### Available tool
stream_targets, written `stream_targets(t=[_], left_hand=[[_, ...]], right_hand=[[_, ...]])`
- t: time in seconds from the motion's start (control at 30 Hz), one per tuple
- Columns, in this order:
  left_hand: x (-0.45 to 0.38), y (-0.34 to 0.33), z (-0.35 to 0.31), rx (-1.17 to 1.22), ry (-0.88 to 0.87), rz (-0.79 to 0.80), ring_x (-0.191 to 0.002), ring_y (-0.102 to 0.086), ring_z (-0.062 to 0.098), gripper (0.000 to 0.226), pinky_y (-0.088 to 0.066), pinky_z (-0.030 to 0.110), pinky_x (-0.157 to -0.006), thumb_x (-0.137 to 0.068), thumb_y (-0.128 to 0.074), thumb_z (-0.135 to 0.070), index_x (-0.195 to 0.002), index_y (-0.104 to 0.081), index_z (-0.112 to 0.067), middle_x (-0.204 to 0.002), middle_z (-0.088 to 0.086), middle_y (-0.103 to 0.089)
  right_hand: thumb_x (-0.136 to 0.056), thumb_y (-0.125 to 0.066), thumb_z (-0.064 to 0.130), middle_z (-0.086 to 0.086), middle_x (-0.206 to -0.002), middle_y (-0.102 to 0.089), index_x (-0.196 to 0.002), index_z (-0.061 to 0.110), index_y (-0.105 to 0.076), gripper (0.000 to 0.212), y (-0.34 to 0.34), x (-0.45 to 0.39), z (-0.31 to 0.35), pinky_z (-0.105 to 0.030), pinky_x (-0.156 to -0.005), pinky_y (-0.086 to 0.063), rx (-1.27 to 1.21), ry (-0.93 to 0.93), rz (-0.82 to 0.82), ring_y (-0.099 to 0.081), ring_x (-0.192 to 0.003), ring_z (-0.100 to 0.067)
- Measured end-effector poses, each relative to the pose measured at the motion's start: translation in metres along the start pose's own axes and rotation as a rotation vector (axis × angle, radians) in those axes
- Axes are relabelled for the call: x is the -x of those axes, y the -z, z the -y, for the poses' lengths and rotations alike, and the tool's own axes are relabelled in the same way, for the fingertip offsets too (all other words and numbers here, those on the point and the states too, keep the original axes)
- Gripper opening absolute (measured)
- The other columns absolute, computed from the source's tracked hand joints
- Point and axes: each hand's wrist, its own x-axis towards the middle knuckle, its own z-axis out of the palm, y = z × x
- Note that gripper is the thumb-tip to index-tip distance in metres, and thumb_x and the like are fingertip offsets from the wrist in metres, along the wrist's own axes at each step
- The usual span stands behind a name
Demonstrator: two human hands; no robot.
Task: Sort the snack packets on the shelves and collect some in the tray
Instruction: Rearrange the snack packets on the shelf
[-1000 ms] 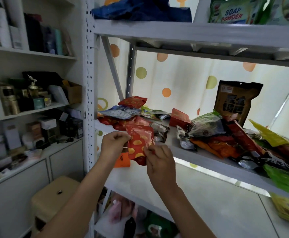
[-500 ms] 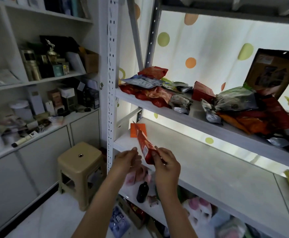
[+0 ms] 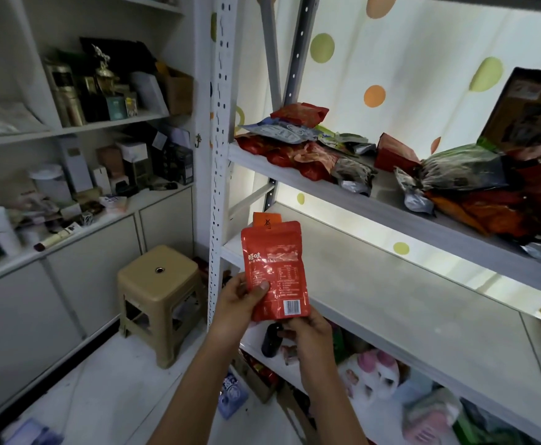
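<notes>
The left hand (image 3: 240, 300) and the right hand (image 3: 307, 329) hold together one red snack packet (image 3: 275, 271), upright, with its printed back side and barcode turned to the camera. The left thumb presses on the left lower part of the packet, and the other left fingers (image 3: 230, 285) are curled behind it, so this hand pinches the packet from the side. The right fingers (image 3: 286, 332) pinch the bottom edge from below, just under the barcode. The packet is in the air in front of the white middle shelf (image 3: 391, 300), not touching it.

Just behind the top of the packet, an orange card (image 3: 266, 219) shows above the fingers. Higher and to the right of the fingers, the upper shelf (image 3: 391, 216) carries a heap of snack packets (image 3: 310, 152), red, silver and orange, lying one over another. A brown pouch (image 3: 532, 114) leans at the far right of this shelf. Left of the fingers and lower, a beige plastic stool (image 3: 158, 290) stands on the floor. Below the fingers, on the lowest shelf, a dark bottle (image 3: 270, 340) stands, partly hidden by the right hand.
</notes>
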Motion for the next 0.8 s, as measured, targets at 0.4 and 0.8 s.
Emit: stream_targets(t=[0.4,0.8], left_hand=[[0.002,-0.008,-0.003,-0.086,-0.093,0.056,-0.096,-0.071,0.016,0.039,-0.057,0.023,-0.065,-0.083,-0.072,-0.024,-0.119,-0.059,-0.020,-0.114,0.002,-0.069],[-0.002,-0.031,0.000,-0.092,-0.094,0.100,-0.082,-0.071,0.003,0.035,-0.053,0.013,-0.059,-0.087,-0.068,-0.015,-0.121,-0.059,-0.014,-0.111,0.002,-0.068]], right_hand=[[-0.088,-0.068,0.028,-0.004,-0.105,-0.075,-0.115,0.018,-0.069,0.029,0.015,-0.009,0.008,-0.036,-0.078,-0.055,-0.107,0.050,0.153,-0.074,-0.092,-0.024],[-0.081,-0.077,0.026,-0.008,-0.114,-0.072,-0.119,0.013,-0.067,0.041,0.028,-0.025,0.000,-0.053,-0.099,-0.050,-0.213,0.031,0.111,-0.069,-0.105,-0.030]])
